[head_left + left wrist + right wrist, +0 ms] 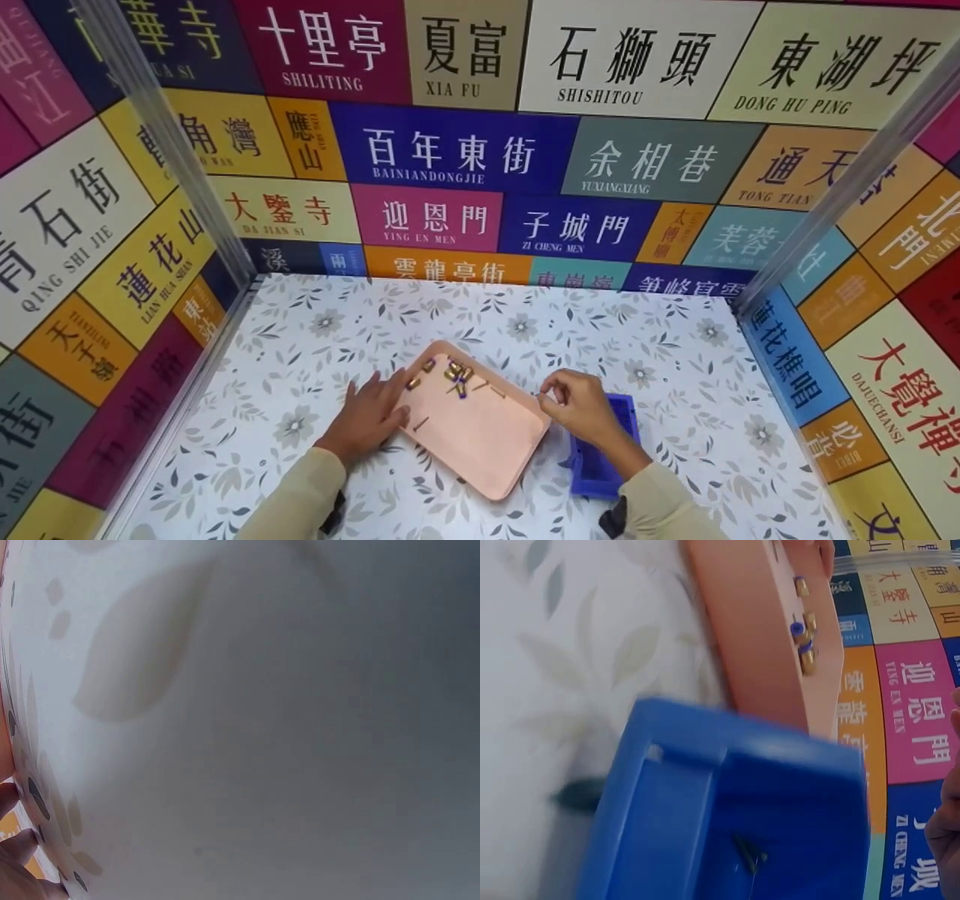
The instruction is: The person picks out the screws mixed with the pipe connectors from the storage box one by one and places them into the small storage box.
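Observation:
A shallow peach-coloured tray (480, 450) lies aslant on the table. Brass cylinders with blue ends (456, 371) cluster in its upper part, with thin screws (421, 424) scattered around them. My left hand (366, 420) rests on the tray's left rim, fingers extended; some of its fingertips (22, 844) show at the edge of the left wrist view. Over by the right rim, my right hand (581, 405) has thumb and forefinger pinched together, with a small dark screw-like tip at them. Beneath that hand is a blue box (600, 480), partly hidden by the forearm.
A few small dark screws (750, 855) lie inside the blue box, which has a divider. The table's cloth (315, 487) has a leaf and flower pattern. Panels with coloured street-name signs (450, 150) enclose the table at the back and sides.

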Available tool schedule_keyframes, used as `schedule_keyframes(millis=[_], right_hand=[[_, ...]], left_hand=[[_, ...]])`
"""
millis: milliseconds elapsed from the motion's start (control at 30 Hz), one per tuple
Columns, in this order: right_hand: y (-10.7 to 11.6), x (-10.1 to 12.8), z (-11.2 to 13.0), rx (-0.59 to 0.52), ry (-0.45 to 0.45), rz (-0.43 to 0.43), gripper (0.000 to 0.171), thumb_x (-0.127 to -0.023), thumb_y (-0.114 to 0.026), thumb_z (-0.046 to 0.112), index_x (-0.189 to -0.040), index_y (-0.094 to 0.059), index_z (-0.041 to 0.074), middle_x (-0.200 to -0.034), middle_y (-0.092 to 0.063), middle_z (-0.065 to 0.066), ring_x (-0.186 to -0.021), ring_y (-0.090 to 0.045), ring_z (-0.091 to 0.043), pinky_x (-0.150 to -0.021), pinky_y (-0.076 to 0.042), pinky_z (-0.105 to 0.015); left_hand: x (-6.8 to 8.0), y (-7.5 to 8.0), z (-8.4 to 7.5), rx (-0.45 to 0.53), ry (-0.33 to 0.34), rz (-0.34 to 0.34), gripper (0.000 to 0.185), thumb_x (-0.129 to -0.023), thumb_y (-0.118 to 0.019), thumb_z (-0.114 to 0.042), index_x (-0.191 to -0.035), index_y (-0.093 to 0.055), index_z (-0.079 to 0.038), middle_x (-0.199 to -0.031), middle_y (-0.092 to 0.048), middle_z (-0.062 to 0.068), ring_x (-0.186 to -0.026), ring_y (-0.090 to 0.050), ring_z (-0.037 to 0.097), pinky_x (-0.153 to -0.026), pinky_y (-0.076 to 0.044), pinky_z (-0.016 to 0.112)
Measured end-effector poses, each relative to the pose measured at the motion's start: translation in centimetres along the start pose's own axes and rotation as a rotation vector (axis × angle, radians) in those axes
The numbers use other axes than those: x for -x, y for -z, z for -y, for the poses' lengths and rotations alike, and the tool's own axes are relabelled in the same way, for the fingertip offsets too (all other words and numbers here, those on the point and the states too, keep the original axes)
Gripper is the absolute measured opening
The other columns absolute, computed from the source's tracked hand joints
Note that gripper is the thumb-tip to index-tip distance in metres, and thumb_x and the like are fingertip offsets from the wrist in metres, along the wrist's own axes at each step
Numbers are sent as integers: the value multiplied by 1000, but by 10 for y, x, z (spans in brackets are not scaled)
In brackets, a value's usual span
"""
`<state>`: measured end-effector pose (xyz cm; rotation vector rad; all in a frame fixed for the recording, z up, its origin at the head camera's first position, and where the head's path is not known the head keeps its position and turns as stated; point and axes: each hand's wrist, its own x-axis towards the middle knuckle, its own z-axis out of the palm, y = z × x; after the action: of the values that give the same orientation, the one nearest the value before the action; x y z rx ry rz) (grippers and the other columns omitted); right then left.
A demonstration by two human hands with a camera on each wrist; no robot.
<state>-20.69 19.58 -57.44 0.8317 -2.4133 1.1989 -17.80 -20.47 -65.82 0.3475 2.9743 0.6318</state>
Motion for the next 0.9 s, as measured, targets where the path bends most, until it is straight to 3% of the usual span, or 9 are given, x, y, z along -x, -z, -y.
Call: schedule_keyframes(millis=[167, 367, 667, 900], right_hand=[[-23, -18, 10, -17, 58, 17, 15, -78, -82, 5, -78, -71, 15, -59, -51, 5, -53, -41, 3, -48, -36, -16], [-50, -38, 22, 0, 65, 94, 13, -83, -85, 19, -80, -73, 17, -61, -53, 5, -55, -43, 0, -51, -37, -17], [-87, -63, 30, -64, 35, 295, 19, -86, -83, 29, -89, -76, 12, -70, -61, 1, -63, -48, -2, -55, -42, -18], [-114, -76, 24, -13, 64, 442, 30, -84, -84, 37, -96, -76, 10, -81, -71, -6, -68, -57, -8, -62, -47, -17]], left_hand=[[-1, -1, 4, 4, -44, -21, 72, -105, -37, -58, -166, -13, -29, -163, -42, 5, -156, -24, 37, -122, -11, 71], [-1, -2, 3, 7, -16, -4, 72, -104, -36, -60, -165, -10, -32, -165, -39, 3, -158, -21, 35, -124, -8, 68], [-2, -4, 2, -12, 20, 15, 72, -104, -35, -61, -165, -8, -34, -166, -37, 2, -159, -19, 33, -125, -6, 66], [-3, -3, 1, 0, 48, 26, 72, -103, -34, -64, -165, -8, -37, -166, -36, 0, -159, -17, 30, -125, -5, 65]])
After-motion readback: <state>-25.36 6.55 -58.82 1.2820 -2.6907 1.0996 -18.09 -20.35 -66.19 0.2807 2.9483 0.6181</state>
